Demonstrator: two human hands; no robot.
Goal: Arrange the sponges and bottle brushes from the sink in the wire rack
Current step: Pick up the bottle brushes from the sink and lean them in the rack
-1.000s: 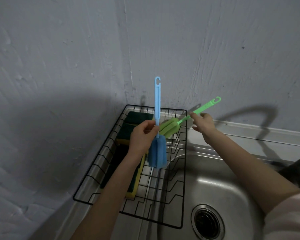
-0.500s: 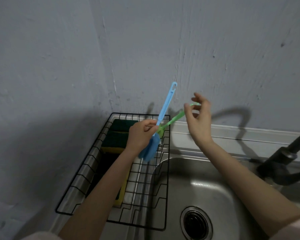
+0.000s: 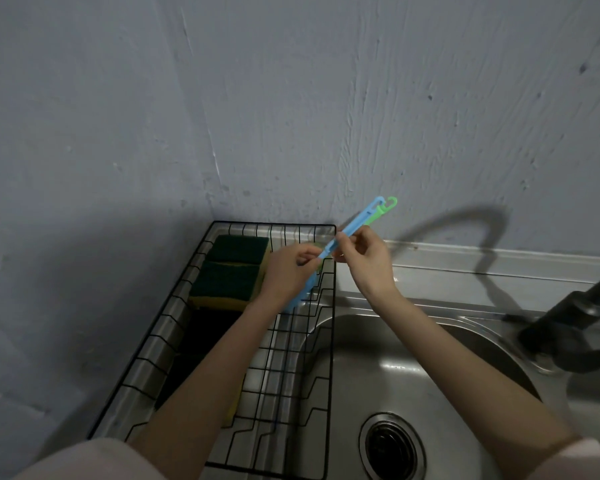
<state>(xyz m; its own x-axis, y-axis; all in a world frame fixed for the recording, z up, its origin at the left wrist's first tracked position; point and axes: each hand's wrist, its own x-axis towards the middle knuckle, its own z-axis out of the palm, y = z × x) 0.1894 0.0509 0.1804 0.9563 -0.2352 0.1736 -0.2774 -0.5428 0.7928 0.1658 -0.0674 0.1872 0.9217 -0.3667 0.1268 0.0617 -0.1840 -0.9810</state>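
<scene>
Both hands' grip pinches the blue bottle brush, slanted, its green twin just behind

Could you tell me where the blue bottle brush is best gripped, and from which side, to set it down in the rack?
Grip the blue bottle brush mid-handle, pinching from the right: the flat, slim handle tilts up toward the wall, and the right hand already pinches there. The left hand covers the lower part above the wire rack.
</scene>
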